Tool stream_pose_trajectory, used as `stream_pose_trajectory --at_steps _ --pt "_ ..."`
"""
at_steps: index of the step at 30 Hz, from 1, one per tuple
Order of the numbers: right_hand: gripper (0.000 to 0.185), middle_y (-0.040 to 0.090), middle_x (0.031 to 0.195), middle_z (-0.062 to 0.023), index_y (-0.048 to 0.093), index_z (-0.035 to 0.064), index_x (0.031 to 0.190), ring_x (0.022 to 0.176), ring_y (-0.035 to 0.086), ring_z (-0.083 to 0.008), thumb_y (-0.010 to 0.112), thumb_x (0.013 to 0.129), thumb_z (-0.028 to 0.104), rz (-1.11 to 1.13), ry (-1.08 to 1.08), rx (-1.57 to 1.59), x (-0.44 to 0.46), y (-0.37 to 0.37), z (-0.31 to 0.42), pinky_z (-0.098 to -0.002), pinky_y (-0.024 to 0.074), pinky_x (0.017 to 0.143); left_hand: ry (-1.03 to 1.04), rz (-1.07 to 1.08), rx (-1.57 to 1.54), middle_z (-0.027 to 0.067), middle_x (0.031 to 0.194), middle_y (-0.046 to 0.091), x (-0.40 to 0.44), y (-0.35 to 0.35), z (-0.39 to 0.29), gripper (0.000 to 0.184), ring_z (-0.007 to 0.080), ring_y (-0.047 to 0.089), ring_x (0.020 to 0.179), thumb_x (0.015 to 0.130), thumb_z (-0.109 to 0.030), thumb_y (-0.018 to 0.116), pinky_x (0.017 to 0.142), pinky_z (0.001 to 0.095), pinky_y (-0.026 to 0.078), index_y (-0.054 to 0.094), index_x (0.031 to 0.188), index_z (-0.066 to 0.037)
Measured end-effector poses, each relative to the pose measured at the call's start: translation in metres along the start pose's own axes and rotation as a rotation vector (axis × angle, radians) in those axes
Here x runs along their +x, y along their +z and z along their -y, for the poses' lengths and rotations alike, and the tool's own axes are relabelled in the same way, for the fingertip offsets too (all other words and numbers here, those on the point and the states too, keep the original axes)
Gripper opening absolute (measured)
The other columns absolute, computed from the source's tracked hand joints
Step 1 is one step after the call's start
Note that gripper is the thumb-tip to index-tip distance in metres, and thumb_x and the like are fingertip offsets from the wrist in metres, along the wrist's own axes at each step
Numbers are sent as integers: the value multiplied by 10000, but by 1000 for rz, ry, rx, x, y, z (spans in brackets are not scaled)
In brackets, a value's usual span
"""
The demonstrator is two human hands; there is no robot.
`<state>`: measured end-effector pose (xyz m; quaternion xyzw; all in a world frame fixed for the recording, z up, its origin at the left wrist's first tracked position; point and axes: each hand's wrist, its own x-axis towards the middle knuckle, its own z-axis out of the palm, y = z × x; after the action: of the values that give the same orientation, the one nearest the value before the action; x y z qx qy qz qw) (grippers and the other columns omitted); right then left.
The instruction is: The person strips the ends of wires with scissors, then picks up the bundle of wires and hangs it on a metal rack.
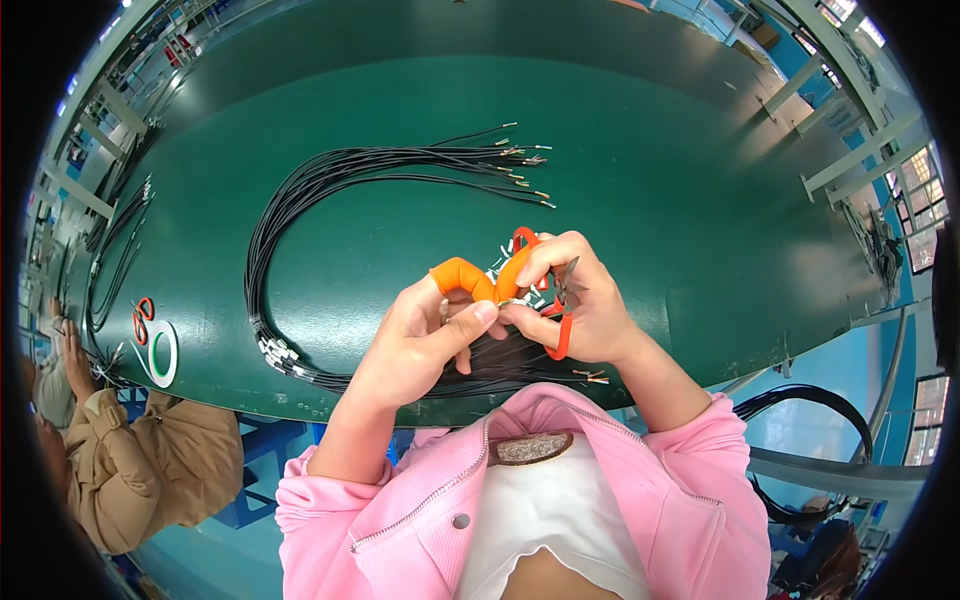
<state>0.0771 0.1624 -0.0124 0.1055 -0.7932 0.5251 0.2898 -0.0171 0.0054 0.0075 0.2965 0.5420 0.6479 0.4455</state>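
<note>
My left hand [420, 330] and my right hand [588, 305] meet fingertip to fingertip above the near side of the table. Orange coverings wrap both index fingers. Between my left thumb and index finger is a thin cable end [503, 303], and the right fingertips touch it too. Red-handled scissors [563, 340] rest in my right hand, their blades sticking out past the fingers. A bundle of black cables [262, 225] curves in a U on the left, its stripped ends pointing right. White scraps [507, 250] lie behind my fingers, partly hidden.
The green table [700, 200] spreads out ahead. At the left, a co-worker in a tan jacket [160, 460] sits near a white-and-green tape roll [162, 340], another pair of red scissors [142, 312] and more black cables. Black cables [820, 392] hang on a rail at the right.
</note>
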Motion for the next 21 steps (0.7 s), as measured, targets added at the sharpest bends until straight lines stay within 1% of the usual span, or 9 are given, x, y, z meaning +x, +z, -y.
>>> stream_pose_trajectory --at_steps 2,5,8,9,11,14,16,21 --pt "331 530 861 -58 476 62 910 760 538 -169 684 661 -2 -12 -4 17 2 -2 2 -290 443 694 3 7 -82 28 831 525 1 -2 5 130 50 465 699 854 -129 527 525 181 390 510 929 -25" --pt "323 517 851 -51 475 51 923 744 532 -142 684 678 55 -45 71 170 4 -5 8 -265 434 665 115 -49 -87 24 830 525 1 5 6 108 71 470 746 846 -100 534 637 202 391 513 918 -22" --pt "298 502 823 -48 480 39 918 738 516 -104 669 717 152 -12 429 588 -3 -20 35 -229 414 638 230 -160 21 38 779 523 3 11 10 132 72 454 686 804 -121 558 572 189 347 516 865 -11" --pt "264 505 755 -41 497 35 879 646 502 -65 604 778 253 37 453 586 -4 -22 39 -188 393 561 243 -182 27 37 784 520 3 13 9 122 73 453 692 801 -110 559 599 194 347 515 858 -12" --pt "260 520 703 -35 506 38 848 577 489 -57 567 802 286 164 569 570 -14 -25 44 -181 387 514 272 -226 40 35 793 513 1 16 8 103 77 450 703 795 -88 562 652 204 347 512 846 -13" --pt "301 544 653 -32 519 44 812 516 485 -52 543 822 344 314 718 537 -17 -27 46 -182 387 470 343 -186 65 29 824 522 -2 11 11 86 100 481 785 815 -29 560 722 229 385 523 881 10" --pt "339 560 629 -32 526 48 790 490 488 -51 537 829 384 399 805 510 -15 -28 47 -186 390 450 371 -186 70 36 830 521 -3 12 11 91 102 482 781 813 -25 562 716 226 385 521 882 17" --pt "312 534 606 -20 532 45 780 447 478 -40 497 867 342 434 801 518 -14 -21 43 -171 381 416 379 -198 45 46 841 514 -7 13 11 100 104 482 774 808 -15 566 702 219 385 520 887 25"
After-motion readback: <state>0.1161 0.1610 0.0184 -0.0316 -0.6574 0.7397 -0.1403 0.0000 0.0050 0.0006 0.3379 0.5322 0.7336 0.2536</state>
